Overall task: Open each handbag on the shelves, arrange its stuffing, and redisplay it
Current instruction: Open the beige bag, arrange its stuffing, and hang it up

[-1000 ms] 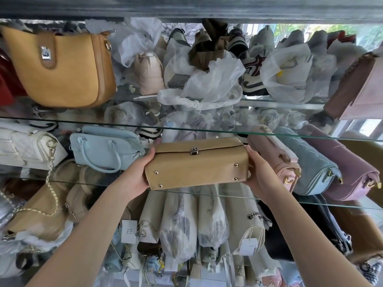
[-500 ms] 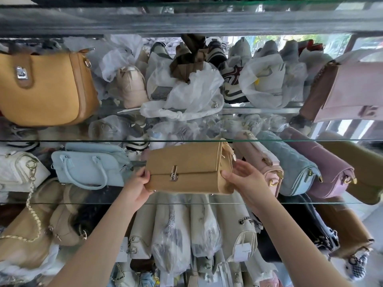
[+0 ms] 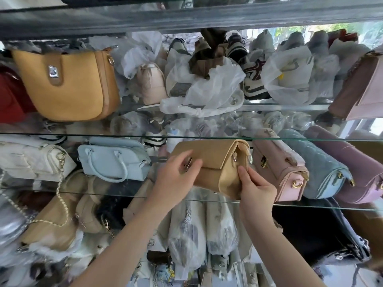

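Note:
A tan flap handbag [image 3: 213, 154] sits on the middle glass shelf [image 3: 103, 192], between a light blue bag [image 3: 114, 160] and a pink bag [image 3: 277, 168]. Its right end panel faces me and the flap lies down over the front. My left hand [image 3: 176, 179] is on the front of the flap, fingers curled around the small metal clasp [image 3: 188, 165]. My right hand [image 3: 257, 191] pinches the lower part of the bag's end panel with thumb and forefinger. No stuffing shows.
A quilted blue bag [image 3: 315, 162] and a purple bag [image 3: 348, 162] lie right of the pink one. A white chain bag [image 3: 31, 160] is at the left. Above hang a mustard bag [image 3: 66, 85] and plastic-wrapped bags [image 3: 211, 90]. Wrapped bags [image 3: 186, 235] fill the shelf below.
The tan bag went from held up bottom-first to resting on the shelf, its end turned toward me. My left hand moved from its left end to the clasp; my right slid down the end panel.

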